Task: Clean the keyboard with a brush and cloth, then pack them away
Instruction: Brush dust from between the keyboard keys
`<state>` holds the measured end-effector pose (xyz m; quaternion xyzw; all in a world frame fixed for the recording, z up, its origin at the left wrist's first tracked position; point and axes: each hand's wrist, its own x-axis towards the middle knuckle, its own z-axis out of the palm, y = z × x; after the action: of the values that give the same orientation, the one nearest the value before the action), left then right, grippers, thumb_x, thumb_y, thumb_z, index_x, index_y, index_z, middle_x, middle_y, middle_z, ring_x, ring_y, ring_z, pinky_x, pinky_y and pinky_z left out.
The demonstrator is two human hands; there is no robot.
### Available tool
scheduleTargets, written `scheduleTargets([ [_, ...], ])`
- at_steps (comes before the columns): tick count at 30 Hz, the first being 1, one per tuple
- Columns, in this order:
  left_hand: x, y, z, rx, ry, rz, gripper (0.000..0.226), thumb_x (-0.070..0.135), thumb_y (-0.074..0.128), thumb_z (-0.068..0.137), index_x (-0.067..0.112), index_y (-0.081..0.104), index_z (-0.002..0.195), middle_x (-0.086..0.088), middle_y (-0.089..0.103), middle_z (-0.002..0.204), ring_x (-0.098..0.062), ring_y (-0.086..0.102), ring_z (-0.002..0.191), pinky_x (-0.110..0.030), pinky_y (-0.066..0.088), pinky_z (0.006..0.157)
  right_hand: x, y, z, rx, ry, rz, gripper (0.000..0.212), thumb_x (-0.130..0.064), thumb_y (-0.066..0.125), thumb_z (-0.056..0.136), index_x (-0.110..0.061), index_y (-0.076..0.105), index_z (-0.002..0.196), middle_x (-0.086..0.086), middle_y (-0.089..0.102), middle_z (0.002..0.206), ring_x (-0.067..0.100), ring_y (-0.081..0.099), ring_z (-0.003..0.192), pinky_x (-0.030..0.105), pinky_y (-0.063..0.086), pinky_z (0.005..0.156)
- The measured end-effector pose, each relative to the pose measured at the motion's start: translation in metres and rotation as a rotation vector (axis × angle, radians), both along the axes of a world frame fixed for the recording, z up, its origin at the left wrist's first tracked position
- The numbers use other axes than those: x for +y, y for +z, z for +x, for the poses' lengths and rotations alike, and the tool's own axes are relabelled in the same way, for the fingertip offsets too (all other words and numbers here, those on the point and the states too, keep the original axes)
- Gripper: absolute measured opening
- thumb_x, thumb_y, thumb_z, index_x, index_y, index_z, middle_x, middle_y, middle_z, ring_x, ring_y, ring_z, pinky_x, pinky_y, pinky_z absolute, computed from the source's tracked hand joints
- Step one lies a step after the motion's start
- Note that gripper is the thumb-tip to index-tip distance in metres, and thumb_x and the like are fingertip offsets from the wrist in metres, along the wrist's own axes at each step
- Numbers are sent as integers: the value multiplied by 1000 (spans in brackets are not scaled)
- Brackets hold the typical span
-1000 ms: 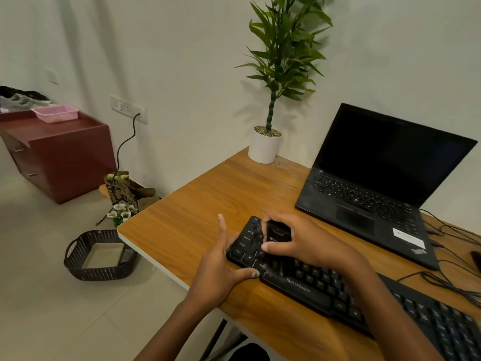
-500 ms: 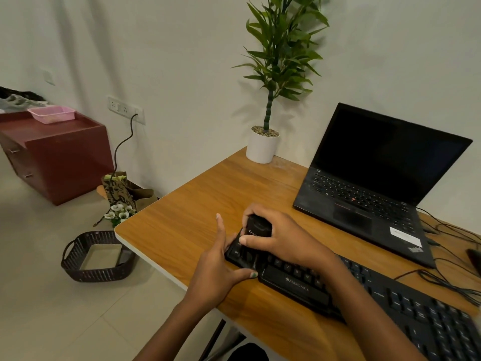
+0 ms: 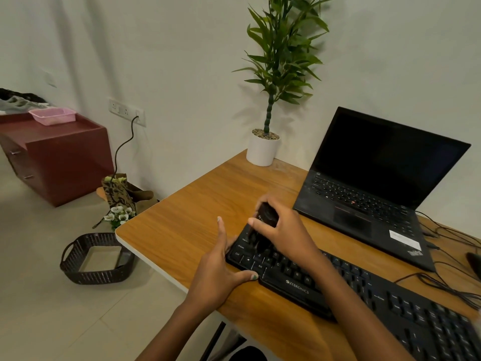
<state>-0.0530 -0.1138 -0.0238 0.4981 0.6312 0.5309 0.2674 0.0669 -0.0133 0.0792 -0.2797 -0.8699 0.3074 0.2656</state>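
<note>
Wood-grain bench point(image 3: 182, 225) stands against a pale wall, above a tiled floor point(image 3: 39, 321); a dark woven basket point(image 3: 97, 257) sits on the floor beside a maroon cabinet point(image 3: 62, 157); the black keyboard point(image 3: 338, 290) (marked ZEBRONICS) lies along the bench's near edge, before a ThinkPad laptop point(image 3: 377, 186) and a potted plant point(image 3: 263, 149); the right hand point(image 3: 283, 230) clasps the brush point(image 3: 265, 220) on the keys; the left hand point(image 3: 218, 272), fingers straight, steadies the keyboard's end.
</note>
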Motion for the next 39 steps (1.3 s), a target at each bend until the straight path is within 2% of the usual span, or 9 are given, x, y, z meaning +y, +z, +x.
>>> scheduleTargets([
  [4,-1,0,0,-11,-6,-7,129,24,85,68,33,-18,145,39,48,113,29,46,100,4,33,84,3,5,6,-76,105,-125,17,-26,67,84,-28,52,93,-5,62,93,14,63,83,29,56,66],
  [8,0,1,1,-17,-6,-13,131,25,86,67,32,-19,146,37,45,120,31,43,101,5,30,84,25,2,15,2,-230,20,16,-24,65,87,-23,51,96,-2,63,87,5,62,68,14,48,55],
  [12,1,0,0,-11,3,-21,131,24,86,67,31,-18,147,41,47,109,31,44,97,5,31,81,11,-10,9,56,-159,42,17,-25,66,85,-27,52,94,-3,62,88,11,62,76,26,52,63],
  [16,1,0,0,-14,6,-33,129,25,85,68,32,-17,146,41,47,111,32,44,96,6,31,81,15,4,13,8,69,-183,18,-23,69,83,-22,54,93,-3,63,89,16,63,82,30,54,68],
  [21,1,1,1,-18,10,-41,129,25,86,67,34,-17,145,44,41,112,35,41,95,7,28,81,29,-7,3,61,-230,50,15,-24,63,87,-26,51,95,1,63,88,16,64,74,42,57,66],
  [27,1,0,0,-1,5,-42,127,25,85,68,31,-16,145,41,46,107,33,43,97,6,30,80,18,-5,-7,40,81,-126,19,-24,69,83,-25,53,92,0,63,91,18,63,82,32,53,70],
  [29,1,0,0,-8,7,-42,128,26,85,67,32,-16,144,41,47,106,32,43,97,5,30,80,29,-3,-4,16,53,-135,19,-26,69,83,-27,52,92,0,63,91,19,62,82,36,54,71],
  [33,1,2,1,-22,9,-43,128,25,86,67,34,-17,142,45,42,109,37,38,95,7,28,80,46,-12,-7,32,-244,126,17,-25,63,87,-28,50,96,-2,60,91,16,61,80,34,53,67],
  [39,2,0,0,-16,-1,-43,127,26,85,67,33,-16,144,44,41,111,37,38,94,7,29,81,26,-14,-10,48,-7,119,17,-26,67,85,-26,53,95,-9,58,88,6,56,77,20,46,64],
])
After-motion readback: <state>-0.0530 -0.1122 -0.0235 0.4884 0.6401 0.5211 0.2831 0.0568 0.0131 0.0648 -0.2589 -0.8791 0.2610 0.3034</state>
